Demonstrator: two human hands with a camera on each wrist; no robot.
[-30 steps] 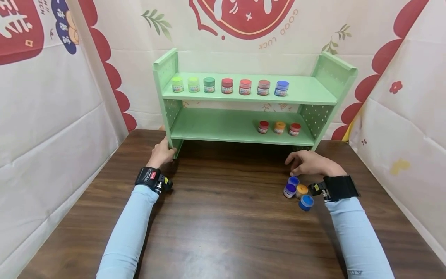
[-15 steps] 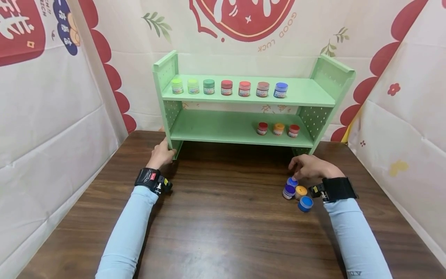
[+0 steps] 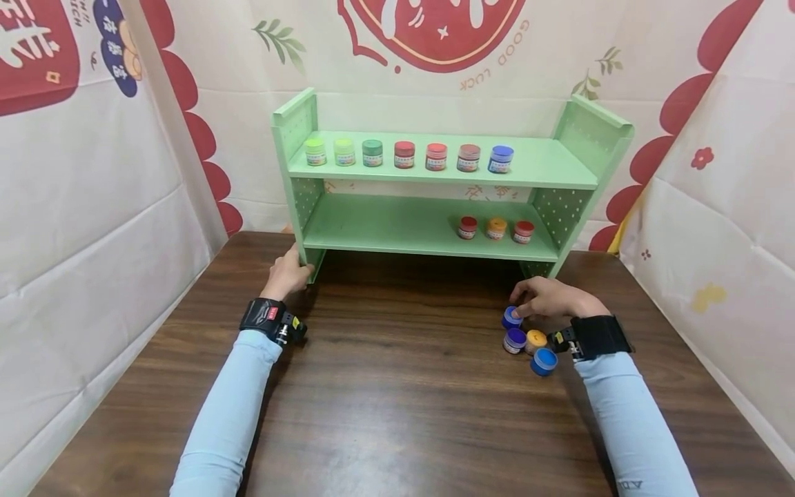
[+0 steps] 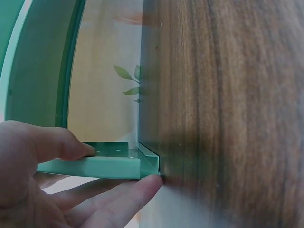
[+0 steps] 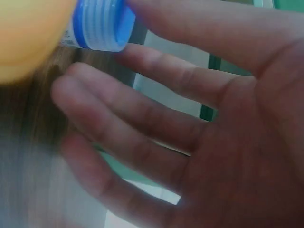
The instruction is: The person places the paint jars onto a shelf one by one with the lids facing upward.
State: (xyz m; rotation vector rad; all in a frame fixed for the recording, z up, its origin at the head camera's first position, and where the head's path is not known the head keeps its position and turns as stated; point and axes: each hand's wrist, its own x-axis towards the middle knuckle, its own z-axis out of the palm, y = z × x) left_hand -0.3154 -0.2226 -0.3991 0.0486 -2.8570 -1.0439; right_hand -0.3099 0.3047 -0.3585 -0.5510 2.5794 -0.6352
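At the rack's lower left corner, my left hand (image 3: 288, 274) grips the side panel of the green two-tier shelf (image 3: 373, 238). The left wrist view has the thumb on one face of that panel (image 4: 90, 167) and the fingers on the other. My right hand (image 3: 553, 298) pinches a small blue-lidded paint jar (image 3: 511, 318) between thumb and index finger, close over the table; the other fingers are spread in the right wrist view. Just nearer stand a purple-lidded jar (image 3: 514, 340), an orange-yellow jar (image 3: 535, 341) and a bright blue jar (image 3: 544, 362), bunched together.
Several jars line the upper tier, from a lime green jar (image 3: 315, 152) at left to a blue jar (image 3: 500, 159). The lower tier bears a dark red jar (image 3: 468, 228), an orange jar (image 3: 496, 228) and a red jar (image 3: 523, 232). A printed cloth (image 3: 410, 110) hangs behind.
The right hand has come down onto the blue-lidded jar, taken hold of it and shifted it slightly left, away from the orange-yellow jar. My left hand stays put on the shelf.
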